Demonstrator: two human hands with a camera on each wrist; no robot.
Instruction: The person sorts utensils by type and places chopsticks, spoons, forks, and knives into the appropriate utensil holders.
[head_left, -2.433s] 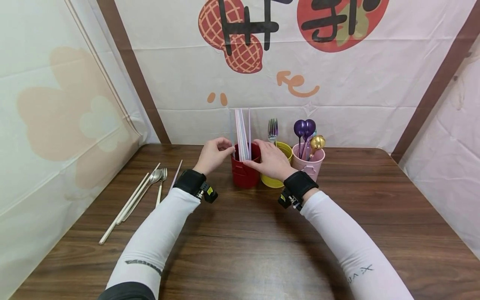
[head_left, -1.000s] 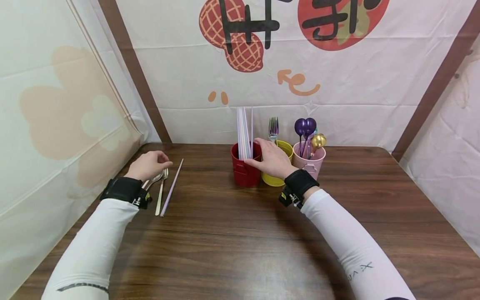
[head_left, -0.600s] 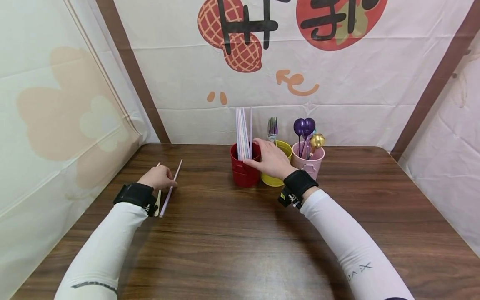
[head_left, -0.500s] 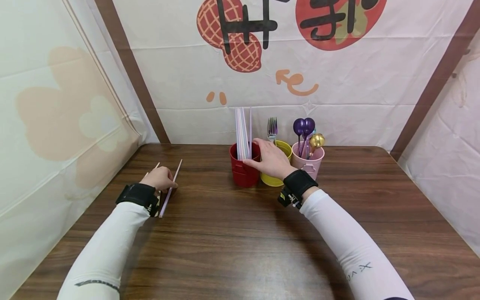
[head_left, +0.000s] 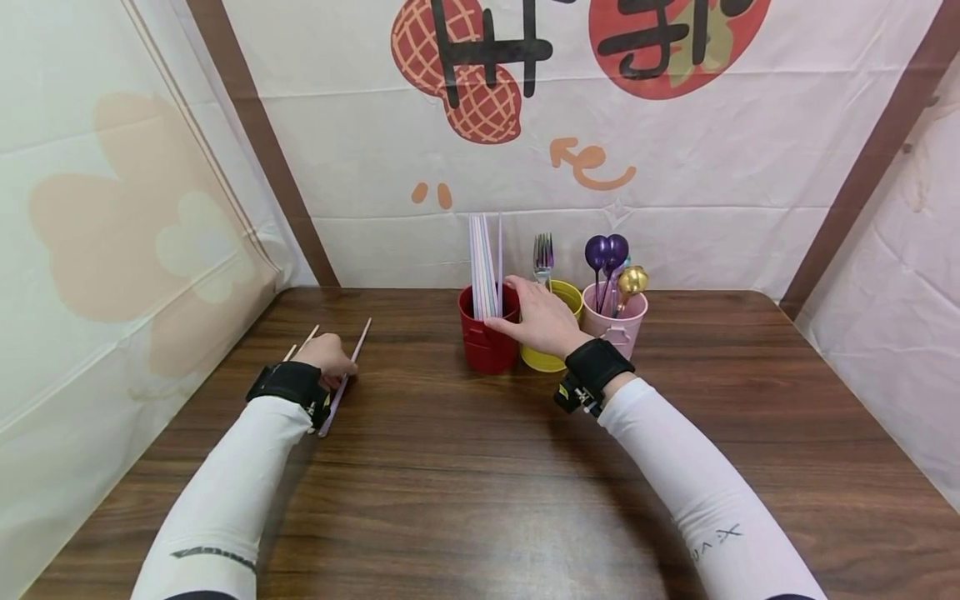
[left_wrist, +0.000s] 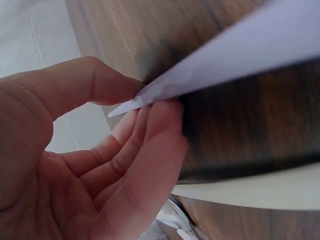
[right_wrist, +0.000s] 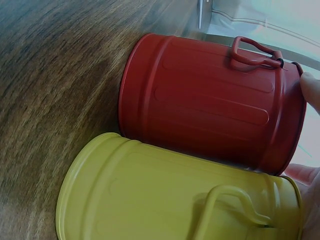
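At the left of the table, my left hand (head_left: pixel 326 354) pinches a slim lilac chopstick (head_left: pixel 336 407) between thumb and fingertips. In the left wrist view, that chopstick (left_wrist: pixel 230 57) runs out from the pinch toward the upper right. My right hand (head_left: pixel 546 318) holds the rim of a small red bucket (head_left: pixel 489 353), its thumb at the front of the rim. Pale striped chopsticks (head_left: pixel 482 265) stand upright in that bucket. Close against it, a yellow bucket (right_wrist: pixel 150 195) is partly hidden by the right hand in the head view.
Forks (head_left: pixel 543 254) stand in the yellow bucket. To its right, a pink bucket (head_left: pixel 617 335) holds purple spoons (head_left: pixel 597 252) and a gold one (head_left: pixel 633 281). Cream-handled cutlery (left_wrist: pixel 270 187) lies beside and beneath the left hand, mostly hidden in the head view. A fabric wall (head_left: pixel 390 250) rises behind the table.
My left hand has gone from the red bucket to the cutlery at the left and taken hold of the lilac chopstick, which has shifted slightly right. The right hand keeps its place.
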